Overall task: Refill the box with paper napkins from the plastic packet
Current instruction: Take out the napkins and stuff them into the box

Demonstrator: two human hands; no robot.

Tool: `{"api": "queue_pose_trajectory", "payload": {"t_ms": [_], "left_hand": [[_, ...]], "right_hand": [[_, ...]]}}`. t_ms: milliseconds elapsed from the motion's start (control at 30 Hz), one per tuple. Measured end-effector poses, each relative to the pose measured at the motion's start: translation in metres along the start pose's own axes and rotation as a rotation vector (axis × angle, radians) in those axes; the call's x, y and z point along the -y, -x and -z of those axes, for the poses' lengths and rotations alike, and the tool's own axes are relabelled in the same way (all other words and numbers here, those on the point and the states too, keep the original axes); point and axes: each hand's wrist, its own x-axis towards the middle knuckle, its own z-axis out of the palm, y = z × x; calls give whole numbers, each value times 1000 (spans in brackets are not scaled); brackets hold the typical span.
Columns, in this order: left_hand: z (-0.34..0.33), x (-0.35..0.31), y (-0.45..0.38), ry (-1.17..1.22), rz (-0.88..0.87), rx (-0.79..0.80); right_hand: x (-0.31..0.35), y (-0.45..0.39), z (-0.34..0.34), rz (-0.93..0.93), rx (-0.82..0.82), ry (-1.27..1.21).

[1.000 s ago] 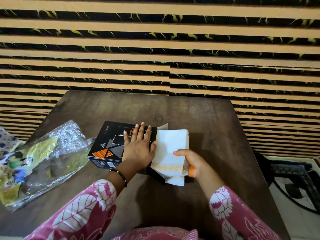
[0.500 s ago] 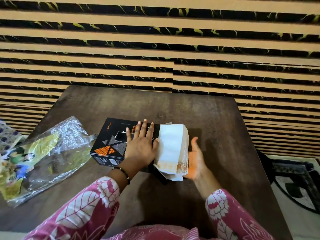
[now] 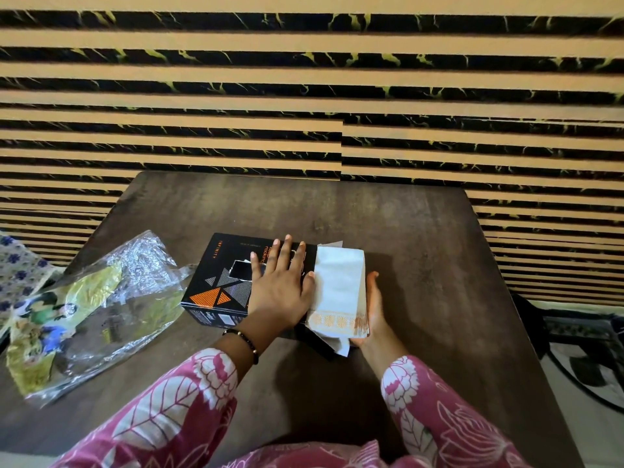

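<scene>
Bare tabletop (image 3: 422,248) right of napkins (image 3: 341,285)

Tabletop (image 3: 405,231): dark brown wood-look surface, matt, faint mottled grain. Box (image 3: 216,278): black printed cardboard, smooth, slight sheen, orange and grey triangles. Paper napkins (image 3: 339,285): white soft matt paper, gold printed border. Plastic packet (image 3: 111,309): clear crinkled film, glossy, with bright reflections and yellow-green print. Sleeves (image 3: 175,400): pink printed cloth, matt.
</scene>
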Motion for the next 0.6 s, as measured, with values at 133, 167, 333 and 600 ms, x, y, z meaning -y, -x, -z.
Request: {"api": "queue_pose_trajectory", "payload": {"t_ms": [133,167,333,600], "left_hand": [[1,1,2,-4,-3,2],[1,1,2,-3,-2,2],[-1,2,0,2,0,0],[0,1,1,14,-1,-10]], "right_hand": [[-5,-6,-1,32,-109,26],[0,-2,-6,9,-171,87],[4,8,8,323,-486,435],[-20,23,-17,211,-124,491]]}}
